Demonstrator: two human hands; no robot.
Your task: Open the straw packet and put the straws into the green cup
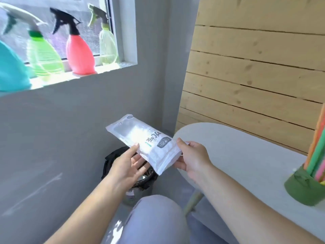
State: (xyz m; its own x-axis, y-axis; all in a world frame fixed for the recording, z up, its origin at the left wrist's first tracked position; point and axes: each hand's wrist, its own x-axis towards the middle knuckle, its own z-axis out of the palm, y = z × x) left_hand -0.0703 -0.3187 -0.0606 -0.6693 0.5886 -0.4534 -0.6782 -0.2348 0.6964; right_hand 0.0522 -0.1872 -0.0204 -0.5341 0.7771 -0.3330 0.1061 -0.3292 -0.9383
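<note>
A white and clear plastic straw packet (140, 138) with printed text is held in the air above a bin. My right hand (191, 158) pinches its near end between thumb and fingers. My left hand (128, 164) is under the packet's left edge, thumb on top and fingers spread beneath it. The packet looks flat, and I cannot tell whether any straws are inside. The green cup (306, 186) stands on the white table at the right edge, with several coloured straws (316, 152) upright in it, pink, orange and green.
A bin (123, 159) with a black liner sits on the floor below the packet. The rounded white table (237, 155) lies to the right against a wooden slat wall. Several spray bottles (79, 50) stand on the window sill. My knee (154, 217) is at the bottom.
</note>
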